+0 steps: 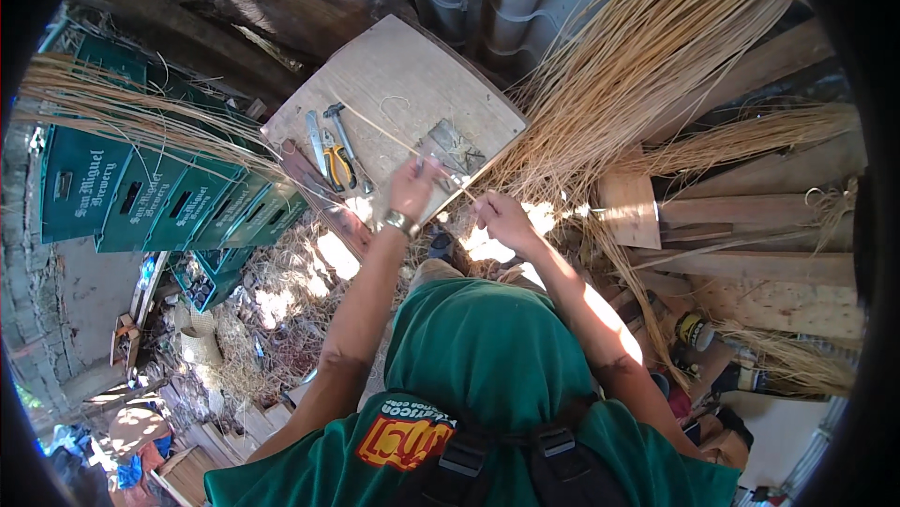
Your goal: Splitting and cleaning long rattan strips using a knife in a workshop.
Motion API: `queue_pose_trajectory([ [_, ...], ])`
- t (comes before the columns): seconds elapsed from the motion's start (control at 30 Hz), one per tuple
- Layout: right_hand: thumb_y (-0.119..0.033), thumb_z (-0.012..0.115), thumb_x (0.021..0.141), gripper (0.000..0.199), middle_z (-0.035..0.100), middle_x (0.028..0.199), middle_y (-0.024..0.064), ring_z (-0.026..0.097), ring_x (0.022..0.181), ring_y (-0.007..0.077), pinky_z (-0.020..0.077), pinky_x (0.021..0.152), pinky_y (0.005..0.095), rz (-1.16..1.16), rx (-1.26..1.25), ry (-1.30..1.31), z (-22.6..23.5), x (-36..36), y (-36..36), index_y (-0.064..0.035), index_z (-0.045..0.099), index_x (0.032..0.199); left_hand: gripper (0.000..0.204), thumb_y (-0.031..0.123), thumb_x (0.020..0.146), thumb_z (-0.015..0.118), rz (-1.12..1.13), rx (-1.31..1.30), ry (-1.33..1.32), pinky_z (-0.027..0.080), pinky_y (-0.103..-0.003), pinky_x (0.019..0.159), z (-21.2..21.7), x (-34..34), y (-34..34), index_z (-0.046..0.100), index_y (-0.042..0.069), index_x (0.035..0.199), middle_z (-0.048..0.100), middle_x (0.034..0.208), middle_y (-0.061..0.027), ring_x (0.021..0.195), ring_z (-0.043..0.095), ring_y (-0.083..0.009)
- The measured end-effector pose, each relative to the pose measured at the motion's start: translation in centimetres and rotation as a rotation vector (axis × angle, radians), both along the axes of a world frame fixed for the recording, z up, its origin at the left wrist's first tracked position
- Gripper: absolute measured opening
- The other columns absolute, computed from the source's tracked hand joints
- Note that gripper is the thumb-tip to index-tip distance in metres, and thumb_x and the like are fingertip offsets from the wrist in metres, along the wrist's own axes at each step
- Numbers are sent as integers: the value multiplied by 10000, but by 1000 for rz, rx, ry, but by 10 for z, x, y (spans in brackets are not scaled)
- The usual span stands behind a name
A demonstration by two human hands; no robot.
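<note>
My left hand, with a metal watch on its wrist, pinches a thin pale rattan strand over a wooden work board. Beside it a small metal plate is fixed to the board. My right hand grips the same strand lower down, just off the board's near corner. A hammer, a flat blade and yellow-handled pliers lie on the board to the left of my left hand. I wear a green shirt.
A big bundle of long pale rattan strands leans at the upper right over wooden planks. Green plastic crates stack at the left under another bundle. Shavings and small woven baskets litter the ground.
</note>
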State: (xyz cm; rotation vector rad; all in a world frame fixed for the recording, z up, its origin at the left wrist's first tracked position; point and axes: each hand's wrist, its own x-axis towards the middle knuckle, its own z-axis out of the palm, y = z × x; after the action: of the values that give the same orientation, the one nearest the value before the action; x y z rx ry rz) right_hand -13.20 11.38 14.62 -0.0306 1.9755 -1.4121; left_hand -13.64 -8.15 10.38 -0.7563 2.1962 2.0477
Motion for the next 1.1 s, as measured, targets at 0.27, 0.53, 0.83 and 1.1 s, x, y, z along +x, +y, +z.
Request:
queue_pose_trajectory([
  [0.27,-191,536,846,127,651,762,111,648,715,274,506,655,360,40,233,345,-45,-28,-25,-88,611,857,261,308,885,620,60,15,27,321,-230,418,-40,-76,-98,667,56,838,593,621,19,460,422,-60],
  [0.53,-124,572,719,91,642,807,116,633,794,306,502,719,379,179,614,374,-22,-37,-43,-84,635,772,224,281,847,655,14,-56,-114,390,-256,493,-54,-101,-96,680,59,839,636,673,7,537,491,-70],
  [0.83,-97,553,759,113,635,782,161,631,757,337,503,682,401,194,628,451,-28,-34,-61,-37,612,834,205,202,799,724,-90,-108,-83,399,-254,453,-99,-81,-90,639,64,924,670,758,-31,518,514,-87],
  [1.1,-172,534,838,233,647,814,150,642,788,323,506,710,432,224,750,435,-36,-15,-61,-25,558,1017,317,321,897,535,2,-442,27,494,-386,653,-51,-43,-75,599,12,923,647,741,-177,701,647,-305],
])
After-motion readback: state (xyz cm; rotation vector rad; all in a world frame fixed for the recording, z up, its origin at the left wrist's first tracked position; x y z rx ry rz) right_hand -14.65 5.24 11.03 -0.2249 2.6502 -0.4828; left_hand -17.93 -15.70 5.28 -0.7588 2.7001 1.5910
